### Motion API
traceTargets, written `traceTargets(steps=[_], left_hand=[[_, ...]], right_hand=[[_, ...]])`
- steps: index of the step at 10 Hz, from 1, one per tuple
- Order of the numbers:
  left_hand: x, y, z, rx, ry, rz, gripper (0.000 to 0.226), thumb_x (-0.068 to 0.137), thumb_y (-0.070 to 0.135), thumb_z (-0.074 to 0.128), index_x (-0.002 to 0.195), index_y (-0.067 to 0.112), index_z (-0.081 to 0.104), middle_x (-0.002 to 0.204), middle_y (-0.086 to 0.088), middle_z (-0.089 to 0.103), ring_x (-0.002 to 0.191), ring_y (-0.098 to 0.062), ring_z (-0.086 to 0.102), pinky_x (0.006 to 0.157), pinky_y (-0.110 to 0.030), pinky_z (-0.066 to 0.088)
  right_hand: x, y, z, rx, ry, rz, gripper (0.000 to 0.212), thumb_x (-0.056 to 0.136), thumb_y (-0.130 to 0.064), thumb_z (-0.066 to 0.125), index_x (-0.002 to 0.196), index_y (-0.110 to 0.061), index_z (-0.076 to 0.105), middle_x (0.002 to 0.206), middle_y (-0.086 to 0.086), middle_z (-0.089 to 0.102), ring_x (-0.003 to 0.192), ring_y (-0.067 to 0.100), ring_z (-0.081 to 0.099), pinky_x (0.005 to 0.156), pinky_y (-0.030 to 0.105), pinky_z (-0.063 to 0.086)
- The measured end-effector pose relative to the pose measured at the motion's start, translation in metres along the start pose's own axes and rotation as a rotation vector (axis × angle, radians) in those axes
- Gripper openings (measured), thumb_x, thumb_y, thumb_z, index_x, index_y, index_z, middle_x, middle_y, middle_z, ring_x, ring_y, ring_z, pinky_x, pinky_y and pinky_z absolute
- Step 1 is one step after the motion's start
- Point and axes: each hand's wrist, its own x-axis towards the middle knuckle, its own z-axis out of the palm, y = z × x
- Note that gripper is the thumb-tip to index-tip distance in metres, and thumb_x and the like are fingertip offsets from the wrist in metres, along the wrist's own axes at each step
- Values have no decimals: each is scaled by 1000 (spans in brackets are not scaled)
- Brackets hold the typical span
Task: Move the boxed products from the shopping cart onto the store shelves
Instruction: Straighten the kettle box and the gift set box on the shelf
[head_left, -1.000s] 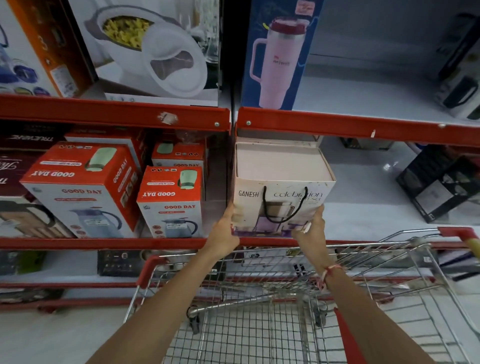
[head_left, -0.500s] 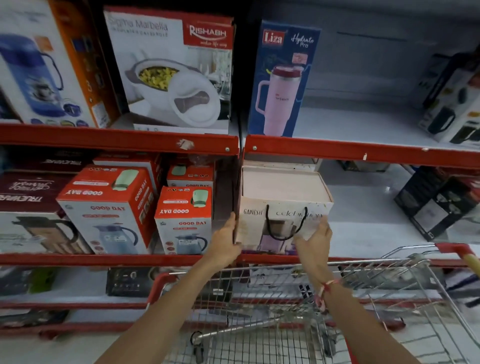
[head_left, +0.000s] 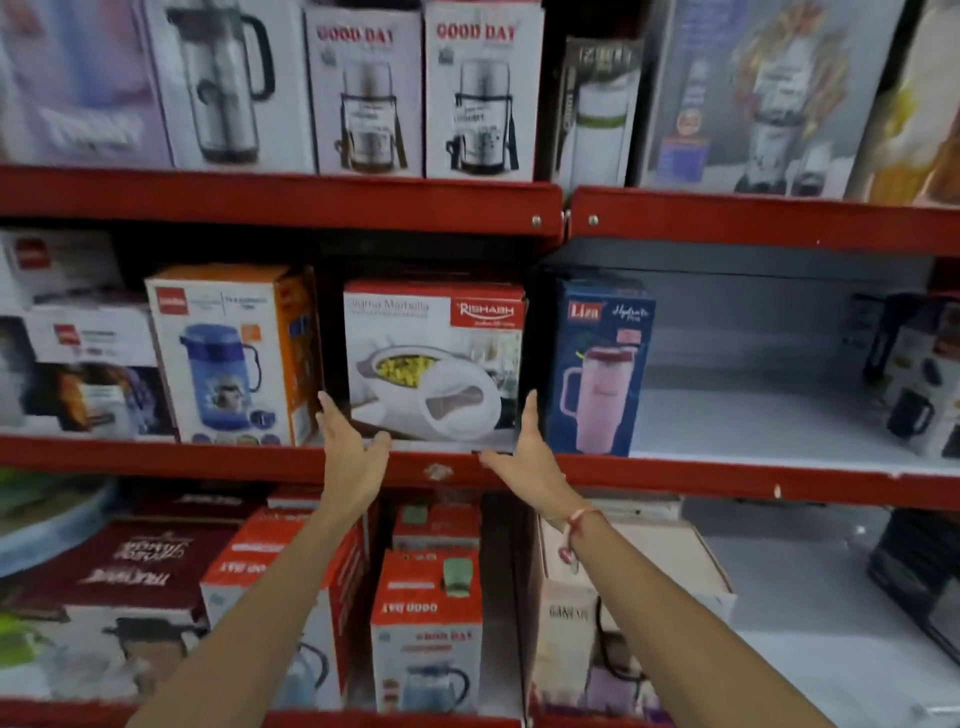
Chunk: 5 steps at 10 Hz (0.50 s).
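Now both hands have left the Ganesh box (head_left: 623, 597) shelved; left hand (head_left: 349, 451) and right hand (head_left: 530, 457), fingers spread and empty, flank the Rishabh box (head_left: 434, 364) at the shelf edge (head_left: 208, 457).

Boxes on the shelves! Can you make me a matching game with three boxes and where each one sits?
Things:
1. Rishabh casserole box
2. Liza tumbler box
3. orange jug box

Places:
A. right of the right hand
B. left of the left hand
C. between both hands

Pairs: 1-C, 2-A, 3-B
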Motion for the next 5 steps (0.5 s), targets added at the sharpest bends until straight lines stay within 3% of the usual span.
traceTargets(steps=[1,2,4,5], left_hand=[[18,-4,-8,102,-148,-86,83,94,16,47,146,26,-16,157,-12,14,65,-16,55,54,-26,43],[18,-10,-14,196,-120,-53,79,91,14,50,149,25,-3,144,-23,34,57,-14,52,50,-24,38],[11,-20,-30,240,-187,34,82,87,3,49,149,26,0,157,-8,16,60,6,37,54,-9,38],[8,-2,-38,240,-248,9,78,88,5,48,149,25,2,149,-17,33,51,-1,47,52,-20,40]], right_hand=[[11,0,4,-41,1,14,111,86,-17,66,143,-35,-28,148,13,43,98,25,66,76,24,52],[8,1,6,-68,39,10,108,84,-16,66,146,-36,-20,151,10,38,117,26,57,85,27,46],[-9,-2,4,-113,38,1,104,86,-9,62,148,-32,-17,153,6,35,108,15,56,85,22,44],[-16,-20,5,-126,63,10,104,85,-12,64,149,-29,-15,151,9,37,115,19,54,93,29,47]])
